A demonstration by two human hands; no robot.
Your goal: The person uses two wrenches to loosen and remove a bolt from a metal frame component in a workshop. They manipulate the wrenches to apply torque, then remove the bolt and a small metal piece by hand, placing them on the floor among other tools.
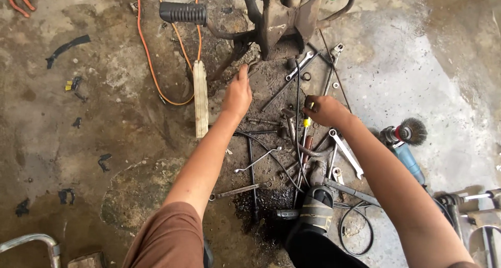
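My left hand [237, 93] reaches forward over the oily floor, fingers together and pointing at the underside of a rusty motorcycle frame [284, 17]. It holds nothing that I can see. My right hand [323, 110] is closed around the top of a yellow-handled screwdriver [307, 123] standing among scattered tools. Several spanners [347, 154] and a long thin rod [297, 122] lie under and around both hands. A foot in a sandal [315, 208] rests below the pile.
A black rubber footpeg [182, 12] sticks out at the upper left. An orange cable [148, 59] loops beside a wooden strip [200, 98]. A blue grinder with a wire brush wheel [407, 137] lies to the right. Red pliers [18, 1] sit far left.
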